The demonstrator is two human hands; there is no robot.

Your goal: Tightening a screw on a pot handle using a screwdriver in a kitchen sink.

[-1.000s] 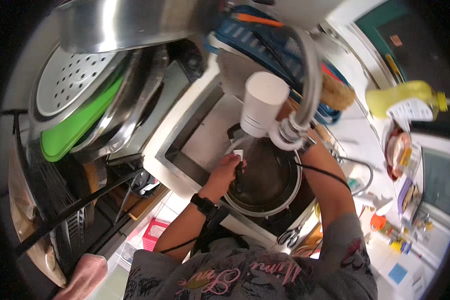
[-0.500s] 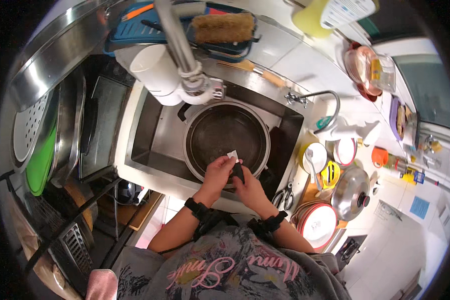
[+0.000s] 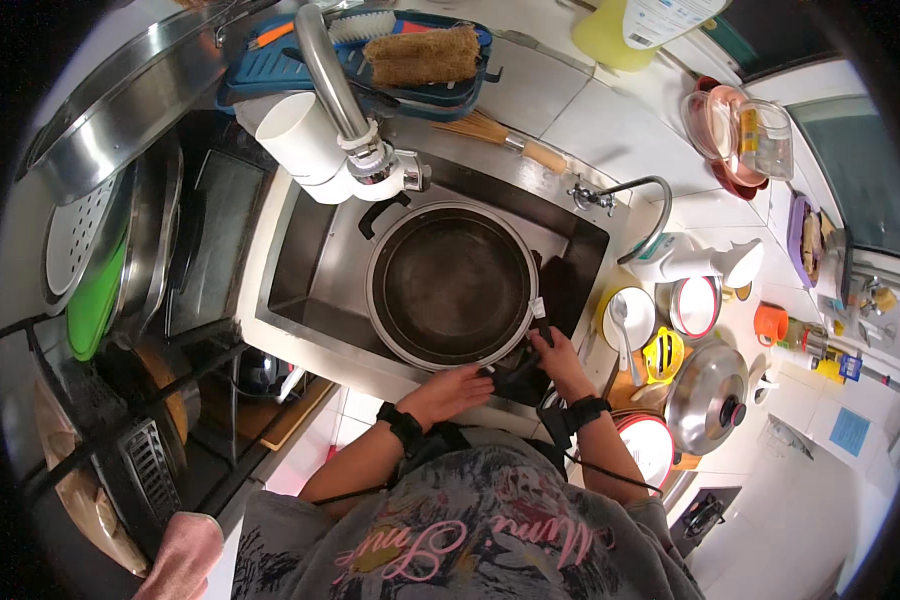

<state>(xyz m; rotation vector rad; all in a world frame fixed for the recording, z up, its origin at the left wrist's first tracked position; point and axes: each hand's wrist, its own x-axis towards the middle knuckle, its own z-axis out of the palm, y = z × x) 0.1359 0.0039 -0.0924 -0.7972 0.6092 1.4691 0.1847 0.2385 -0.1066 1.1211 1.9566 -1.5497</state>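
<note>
A dark round pan (image 3: 453, 285) with a pale rim sits in the steel sink (image 3: 325, 262). One black handle (image 3: 380, 214) sticks out at its far left; another dark handle-like part shows by its near right rim. My right hand (image 3: 567, 368) is closed around a small black tool (image 3: 543, 322) with a flat whitish tip, at the pan's right edge. My left hand (image 3: 450, 393) lies along the near rim, fingers stretched to the right, fingertips at the dark part. Whether they press on it I cannot tell.
A faucet (image 3: 332, 90) with a white filter overhangs the sink. Behind stands a blue tray (image 3: 260, 68) with a brown loofah (image 3: 422, 55). On the right are a white bowl (image 3: 630, 318), a yellow strainer (image 3: 663, 355) and a steel lid (image 3: 695, 395). A stove rack (image 3: 145, 440) stands left.
My hands have parted from their grip together over the pan's near side. The right has carried the black tool to the pan's right edge; the left has moved down to the near rim.
</note>
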